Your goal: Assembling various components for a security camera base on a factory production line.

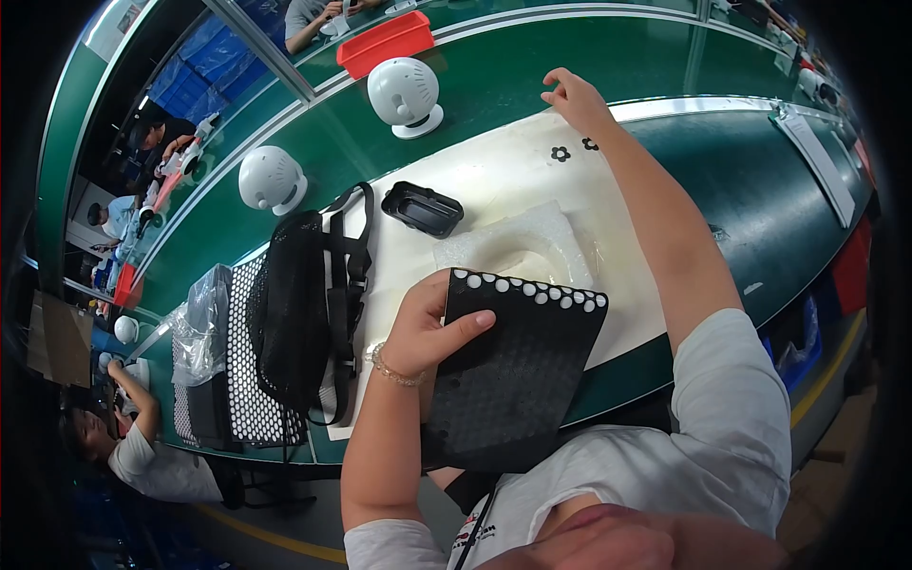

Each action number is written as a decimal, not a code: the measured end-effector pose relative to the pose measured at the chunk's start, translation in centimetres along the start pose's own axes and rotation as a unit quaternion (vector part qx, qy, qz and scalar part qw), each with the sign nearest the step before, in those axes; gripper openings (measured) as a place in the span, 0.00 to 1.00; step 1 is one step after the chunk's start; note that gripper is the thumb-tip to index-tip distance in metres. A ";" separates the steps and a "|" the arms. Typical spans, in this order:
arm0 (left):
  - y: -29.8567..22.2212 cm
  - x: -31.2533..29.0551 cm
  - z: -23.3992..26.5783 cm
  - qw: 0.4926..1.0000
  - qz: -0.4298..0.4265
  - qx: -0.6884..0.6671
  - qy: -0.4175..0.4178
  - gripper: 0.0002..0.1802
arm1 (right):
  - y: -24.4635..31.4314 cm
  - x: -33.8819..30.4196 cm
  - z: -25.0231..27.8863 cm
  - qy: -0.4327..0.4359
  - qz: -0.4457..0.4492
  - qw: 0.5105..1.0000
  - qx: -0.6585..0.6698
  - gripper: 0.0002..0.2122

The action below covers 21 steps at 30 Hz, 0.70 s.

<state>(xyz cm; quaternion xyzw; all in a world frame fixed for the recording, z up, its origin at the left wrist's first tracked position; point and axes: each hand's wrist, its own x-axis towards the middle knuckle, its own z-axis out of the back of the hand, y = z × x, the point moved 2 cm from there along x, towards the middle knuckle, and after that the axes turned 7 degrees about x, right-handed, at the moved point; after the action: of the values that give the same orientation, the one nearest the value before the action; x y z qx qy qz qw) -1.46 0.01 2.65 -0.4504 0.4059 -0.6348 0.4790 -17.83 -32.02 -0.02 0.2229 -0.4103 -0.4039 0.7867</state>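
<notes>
My left hand (432,328) grips a black sheet of round stickers (513,370), thumb on its face. White circles show in rows along its upper edge. The sheet is tilted in front of my body, over the near table edge. Stretched far forward, my right hand (575,100) is over the far edge of the pale work mat (494,152). Its fingers are bent and apart, with nothing visible between them. Two black flower-shaped pieces (560,153) lie on the mat near my right wrist. Behind the sheet sits a white foam block (560,237) with a rounded hollow.
A black plastic tray (423,209) and a black mesh bag with straps (290,304) lie left of the foam. Further left are dotted sheets (249,361) and clear plastic bags (201,323). White fan-like devices (404,92) and a red bin (385,44) stand beyond. Other people work nearby.
</notes>
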 end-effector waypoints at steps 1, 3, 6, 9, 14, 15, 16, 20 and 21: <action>0.1 0.0 0.0 1.000 0.001 0.001 -0.002 0.13 | 0.0 0.0 0.0 0.001 0.001 1.000 0.001 0.09; 0.2 0.0 -0.1 1.000 0.007 -0.017 0.000 0.13 | 0.2 -0.1 0.2 -0.008 -0.008 1.000 -0.028 0.09; 0.3 -0.1 -0.1 1.000 0.012 -0.017 -0.003 0.13 | 0.0 -0.1 0.2 -0.009 0.003 1.000 -0.029 0.10; 0.3 0.0 0.0 1.000 0.009 -0.017 0.000 0.13 | 0.0 -0.2 0.3 -0.016 0.014 1.000 -0.019 0.10; 0.1 -0.2 0.0 1.000 0.013 -0.016 -0.002 0.13 | 0.0 -0.3 -0.2 -0.008 0.032 0.999 0.009 0.11; 0.1 -0.1 0.0 1.000 0.013 -0.017 -0.001 0.13 | 0.0 -0.2 -0.2 -0.005 0.039 0.999 0.013 0.11; 0.1 -0.1 0.1 1.000 0.013 -0.017 -0.001 0.13 | -0.2 -0.1 -0.2 -0.005 0.039 0.999 0.013 0.11; 0.2 0.0 0.0 1.000 0.013 -0.024 -0.001 0.13 | -0.8 0.1 -0.3 -0.041 0.082 0.996 0.006 0.11; 0.2 -0.1 0.0 1.000 0.014 -0.027 -0.003 0.13 | -0.8 0.1 -0.3 -0.055 0.097 0.994 0.007 0.11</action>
<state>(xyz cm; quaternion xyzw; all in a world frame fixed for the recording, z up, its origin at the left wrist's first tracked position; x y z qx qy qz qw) -1.42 0.03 2.46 -0.4590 0.4275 -0.6161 0.4765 -17.88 -32.56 -0.70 0.1646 -0.4754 -0.3348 0.7968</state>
